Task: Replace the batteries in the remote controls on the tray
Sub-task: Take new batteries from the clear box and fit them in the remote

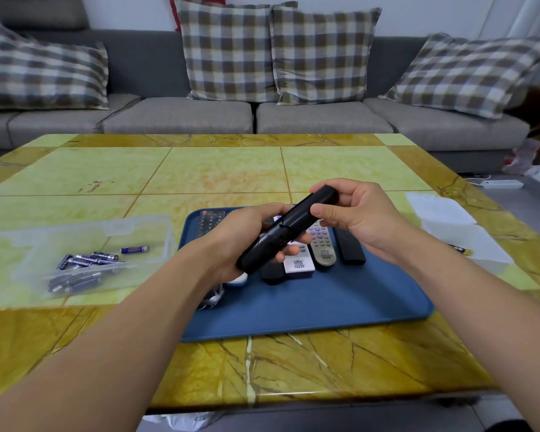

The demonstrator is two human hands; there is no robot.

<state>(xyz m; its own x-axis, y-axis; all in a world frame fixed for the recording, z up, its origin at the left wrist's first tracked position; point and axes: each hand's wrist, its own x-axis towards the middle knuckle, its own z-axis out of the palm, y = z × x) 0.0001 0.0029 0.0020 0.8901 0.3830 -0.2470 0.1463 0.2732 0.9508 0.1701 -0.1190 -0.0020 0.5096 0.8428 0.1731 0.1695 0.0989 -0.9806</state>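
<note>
**Black remote held in both hands above the tray**

You hold a long black plastic remote control (289,226) slantwise over the blue plastic tray (340,304), its far end up to the right and its near end down to the left. Your left hand (247,241) grips the lower half, fingers curled round the body. Your right hand (359,216) pinches the upper end, thumb on the near side and fingers wrapped over the far side.

Beneath your hands, more remotes lie on the tray: a grey remote with purple buttons (321,244), a white remote with a printed label (298,263) just left of it, and a flat black remote (351,247) to its right. A dark remote with many buttons (209,221) lies at the tray's far left corner.

On the yellow-green marble-patterned table (219,173), left of the tray, a clear plastic bag (85,247) holds purple-banded batteries (91,260). One loose battery (134,249) lies near them. White paper (455,226) rests to the right of the tray.
</note>
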